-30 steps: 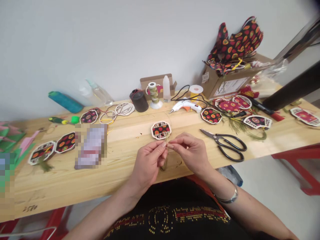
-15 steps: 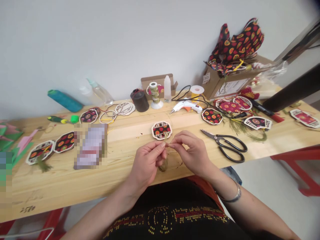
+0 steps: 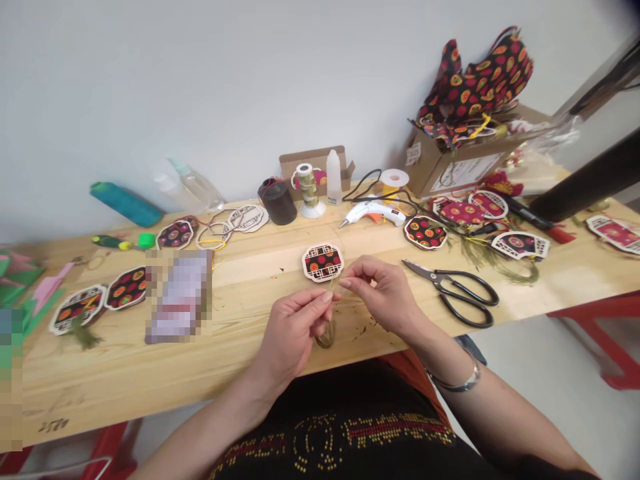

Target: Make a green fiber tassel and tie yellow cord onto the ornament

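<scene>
Just below an octagonal ornament [image 3: 323,262] with patterned fabric and a pale lattice frame, both my hands work at olive-green thread. My left hand [image 3: 299,323] is closed, thumb against fingers, on a thread tassel [image 3: 326,335] whose looped end hangs below it. My right hand [image 3: 383,290], to the right and slightly higher, pinches a thin strand of thread that runs between the hands. The strand's exact end is hidden by the fingertips. Black-handled scissors [image 3: 455,290] lie to the right of my right hand, blades pointing up and left.
Behind the ornament lie a white glue gun [image 3: 375,213] with a black cord, a spool of olive thread [image 3: 309,187] and a white bottle [image 3: 334,177]. More ornaments [image 3: 126,288] lie left and right. A cardboard box [image 3: 460,167] holding patterned fabric stands at back right.
My right hand has drawn slightly up and away from my left, and the gap between the fingertips is wider. My left hand keeps hold of the tassel.
</scene>
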Demonstrator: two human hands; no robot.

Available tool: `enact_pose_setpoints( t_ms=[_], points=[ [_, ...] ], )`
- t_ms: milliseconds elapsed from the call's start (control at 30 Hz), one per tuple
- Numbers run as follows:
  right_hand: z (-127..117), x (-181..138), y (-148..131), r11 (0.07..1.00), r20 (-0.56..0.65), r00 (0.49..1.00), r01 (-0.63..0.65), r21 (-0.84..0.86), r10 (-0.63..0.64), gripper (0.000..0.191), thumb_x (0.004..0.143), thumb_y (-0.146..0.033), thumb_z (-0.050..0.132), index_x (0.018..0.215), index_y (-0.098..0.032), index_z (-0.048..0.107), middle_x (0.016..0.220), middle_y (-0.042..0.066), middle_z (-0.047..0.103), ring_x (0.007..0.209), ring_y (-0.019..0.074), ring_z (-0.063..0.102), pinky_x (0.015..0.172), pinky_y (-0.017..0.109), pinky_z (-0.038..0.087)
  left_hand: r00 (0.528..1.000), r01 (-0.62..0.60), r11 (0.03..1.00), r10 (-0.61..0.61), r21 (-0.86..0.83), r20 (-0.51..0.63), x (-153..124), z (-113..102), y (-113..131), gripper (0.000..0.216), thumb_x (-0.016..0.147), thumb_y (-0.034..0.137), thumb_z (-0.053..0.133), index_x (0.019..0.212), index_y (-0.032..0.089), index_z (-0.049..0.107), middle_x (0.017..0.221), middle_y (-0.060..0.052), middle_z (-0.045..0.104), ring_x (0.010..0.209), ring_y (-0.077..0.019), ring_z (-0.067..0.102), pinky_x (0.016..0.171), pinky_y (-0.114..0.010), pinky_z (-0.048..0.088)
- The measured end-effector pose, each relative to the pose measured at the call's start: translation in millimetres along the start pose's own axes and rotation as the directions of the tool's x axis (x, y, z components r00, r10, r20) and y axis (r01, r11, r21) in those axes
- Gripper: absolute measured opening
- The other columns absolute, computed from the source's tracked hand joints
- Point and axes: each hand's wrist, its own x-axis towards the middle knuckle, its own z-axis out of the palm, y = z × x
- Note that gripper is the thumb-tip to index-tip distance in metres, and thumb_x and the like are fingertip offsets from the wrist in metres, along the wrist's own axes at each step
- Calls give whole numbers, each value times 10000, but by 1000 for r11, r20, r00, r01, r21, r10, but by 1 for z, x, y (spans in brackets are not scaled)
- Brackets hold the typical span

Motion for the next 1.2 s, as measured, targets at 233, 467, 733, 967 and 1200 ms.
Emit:
enact_pose_setpoints(
  t_ms=[233,467,733,967,1200],
  points=[
    [0,1,0,999,1,1000,-23,29,23,113,773,-186,608,665,-153,607,647,-8,575,614,98,490,586,244,375,1000,-6,1000,6,8,1,0,-1,-2,135,664,263,728,670,129,736,523,13,503,452,-32,361,396,-159,233],
    [1,-1,1,971,-65,983,-158,179,172,132,750,-271,625,678,-159,624,625,-16,567,593,96,464,572,245,368,999,-47,997,48,62,-10,1,1,-2,121,670,264,719,675,144,728,532,10,526,461,-45,379,409,-172,267],
    [3,-12,4,728,208,890,-452,515,406,272,698,-403,695,795,-151,728,581,-15,570,498,63,369,483,226,284,993,-119,985,116,124,29,2,-2,-5,94,750,236,657,719,170,716,591,10,545,517,-71,412,454,-192,309],
    [4,-10,1,684,330,889,-456,570,318,165,675,-298,735,800,-190,740,735,1,671,600,74,473,564,227,353,987,-151,960,134,235,89,3,-7,-9,151,786,236,625,661,165,670,598,13,535,526,-71,407,469,-198,309],
    [4,-9,5,649,344,874,-486,585,344,162,682,-284,734,618,-152,667,618,-30,588,537,57,408,525,225,296,986,-142,946,108,291,130,4,-6,-11,216,803,258,611,612,162,639,558,19,489,495,-74,365,452,-217,273]
  ],
)
